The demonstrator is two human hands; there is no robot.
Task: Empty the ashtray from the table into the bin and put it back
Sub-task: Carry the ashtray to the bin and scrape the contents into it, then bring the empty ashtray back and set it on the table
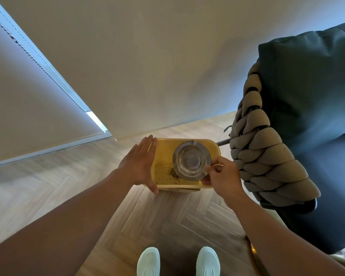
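A round clear glass ashtray (191,160) is held over the open yellow bin (187,140), which stands on the wooden floor. My right hand (222,177) grips the ashtray by its near right rim, fingers pinched on the edge. Dark ash specks (172,173) lie on the bin's bottom, left of and below the ashtray. My left hand (140,162) rests flat against the bin's left wall, fingers pointing away from me, thumb at the near corner.
A chair with thick woven beige rope (267,152) and a dark blue cushion (315,100) stands close on the right of the bin. A plain wall and a window blind (28,96) lie behind. My two pale shoes (177,261) stand on the herringbone floor.
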